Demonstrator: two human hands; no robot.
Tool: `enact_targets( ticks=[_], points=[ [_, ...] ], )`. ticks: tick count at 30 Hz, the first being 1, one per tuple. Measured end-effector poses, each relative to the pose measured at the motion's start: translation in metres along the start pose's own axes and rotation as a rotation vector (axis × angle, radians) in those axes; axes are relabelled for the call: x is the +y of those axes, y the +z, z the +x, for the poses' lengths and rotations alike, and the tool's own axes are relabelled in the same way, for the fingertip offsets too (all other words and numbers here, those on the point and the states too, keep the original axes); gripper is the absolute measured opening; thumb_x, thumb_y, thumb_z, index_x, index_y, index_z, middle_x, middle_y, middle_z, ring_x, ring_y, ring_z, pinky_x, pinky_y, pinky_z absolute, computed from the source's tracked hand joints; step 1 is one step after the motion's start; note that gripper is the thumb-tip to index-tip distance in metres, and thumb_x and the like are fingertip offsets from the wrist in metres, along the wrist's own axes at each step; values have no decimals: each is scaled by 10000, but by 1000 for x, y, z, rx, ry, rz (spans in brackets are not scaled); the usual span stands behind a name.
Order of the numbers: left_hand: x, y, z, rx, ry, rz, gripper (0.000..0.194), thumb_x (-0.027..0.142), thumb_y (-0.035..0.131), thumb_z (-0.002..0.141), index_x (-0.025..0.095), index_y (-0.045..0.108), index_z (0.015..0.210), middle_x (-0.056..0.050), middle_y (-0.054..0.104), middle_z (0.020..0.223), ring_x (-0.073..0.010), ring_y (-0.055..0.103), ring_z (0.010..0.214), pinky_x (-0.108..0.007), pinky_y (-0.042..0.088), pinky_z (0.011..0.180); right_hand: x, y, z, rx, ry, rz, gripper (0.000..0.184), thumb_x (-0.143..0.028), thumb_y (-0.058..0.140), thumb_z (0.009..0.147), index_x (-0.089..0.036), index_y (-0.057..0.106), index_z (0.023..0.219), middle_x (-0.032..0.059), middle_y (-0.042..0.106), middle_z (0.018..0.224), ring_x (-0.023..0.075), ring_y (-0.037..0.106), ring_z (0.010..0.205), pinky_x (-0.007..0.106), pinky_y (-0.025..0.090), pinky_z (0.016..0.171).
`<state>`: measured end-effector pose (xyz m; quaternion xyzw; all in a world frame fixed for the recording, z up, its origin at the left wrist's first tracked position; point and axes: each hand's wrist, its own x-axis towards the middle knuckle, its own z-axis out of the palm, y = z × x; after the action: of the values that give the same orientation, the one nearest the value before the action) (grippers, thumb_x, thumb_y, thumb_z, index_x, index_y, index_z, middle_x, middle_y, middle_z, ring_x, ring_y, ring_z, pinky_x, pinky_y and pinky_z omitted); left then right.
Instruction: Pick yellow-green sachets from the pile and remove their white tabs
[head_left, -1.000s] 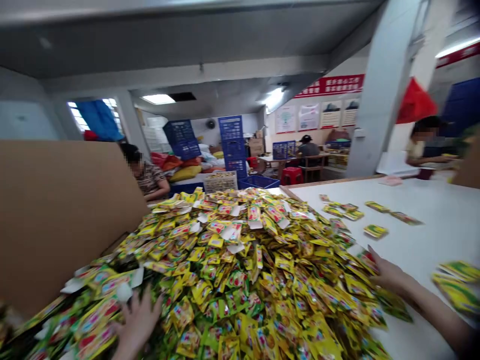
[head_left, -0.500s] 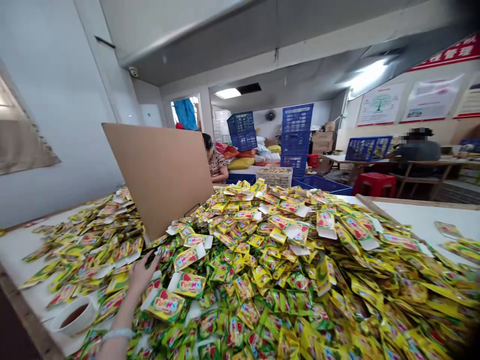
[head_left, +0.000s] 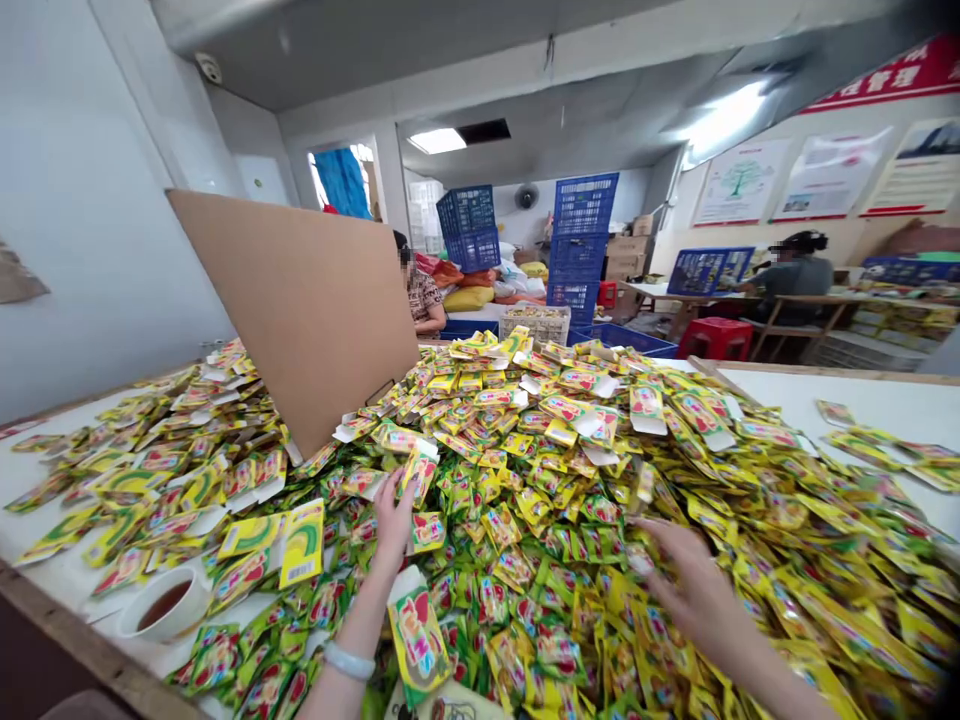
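Note:
A big heap of yellow and green snack packets (head_left: 570,500) covers the white table (head_left: 885,405). My left hand (head_left: 394,520) reaches into the heap at centre left, fingers pinched on one yellow packet (head_left: 417,475). A pale bracelet sits on that wrist. My right hand (head_left: 686,585) lies on the heap at lower right, fingers spread over the packets and holding nothing that I can see.
A brown cardboard sheet (head_left: 300,300) stands tilted in the pile at the left. A small white bowl of dark liquid (head_left: 161,605) sits near the table's front left edge. Blue crates (head_left: 581,240), a red stool (head_left: 716,338) and two seated people are behind.
The view has swung left and then tipped down. My left hand moved right and forward into the heap and pinched a packet. My right hand came back into view on the pile.

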<state>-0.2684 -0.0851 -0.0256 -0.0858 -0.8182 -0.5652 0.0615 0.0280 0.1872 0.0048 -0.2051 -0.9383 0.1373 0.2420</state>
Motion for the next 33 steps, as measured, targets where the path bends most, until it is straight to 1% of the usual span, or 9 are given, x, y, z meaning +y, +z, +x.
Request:
enact_targets(
  ticks=[5,9,12,15,18,21,25,29,33],
  points=[
    [24,34,-34,-60,-38,-92,555,481,364,846,165,332,1301,-165,358,1373,-280,291,1304,-477,261,1068,-142,51,37,-322,-400,287,574,-205,541,737,-100,392,1281,165,485,1294,289,372,1235,459,270,1062],
    [38,24,-55,-176,1,-132,576,468,239,872,140,212,1344,-191,314,1398,-238,352,1283,-397,326,1046,-185,89,63,-391,-374,376,488,-172,588,688,-135,504,1168,130,621,1078,266,534,1051,414,384,956],
    [50,-1,-82,-302,124,-124,679,513,386,824,215,124,1375,-137,278,1436,-220,349,1288,-394,332,1048,-174,86,58,-366,-213,466,426,-156,453,795,-190,430,1220,71,648,944,195,609,840,360,466,818],
    [57,-11,-118,-491,526,157,884,484,653,670,288,163,1379,-65,225,1481,-268,163,1362,-505,113,1122,-148,57,33,-347,-64,554,477,-214,373,861,-192,247,1321,39,644,858,153,607,679,310,504,683],
    [54,5,-141,-613,885,447,688,286,501,827,251,113,1394,-85,336,1431,-232,267,1326,-507,197,1105,-124,27,-4,-273,35,655,496,-240,320,892,-204,136,1351,54,635,950,149,616,782,309,510,731],
    [45,24,-142,-481,908,537,620,224,410,870,192,88,1399,-122,402,1380,-232,334,1288,-474,304,1062,-106,12,-47,-97,73,574,423,-243,387,867,-230,289,1279,94,546,1175,184,519,1084,369,432,929],
    [41,19,-141,-344,943,495,493,230,497,835,193,347,1303,-136,399,1345,-278,294,1293,-491,309,1044,-92,24,-85,-358,-151,259,647,-268,572,734,-214,322,1327,95,403,1378,280,252,1321,483,244,1080],
    [35,-6,-162,-538,997,377,331,205,535,807,219,482,1133,-81,533,1092,-210,447,1103,-390,414,947,-84,40,-85,-416,-207,104,659,-261,555,756,-197,300,1359,56,442,1372,279,182,1351,515,159,1105],
    [23,-10,-172,-586,905,531,547,361,517,816,242,317,1311,-109,349,1355,-271,255,1288,-497,343,1023,-81,47,-74,-348,-244,74,433,-201,478,830,-248,446,1259,11,557,1266,250,242,1334,530,147,1103]
  ],
)
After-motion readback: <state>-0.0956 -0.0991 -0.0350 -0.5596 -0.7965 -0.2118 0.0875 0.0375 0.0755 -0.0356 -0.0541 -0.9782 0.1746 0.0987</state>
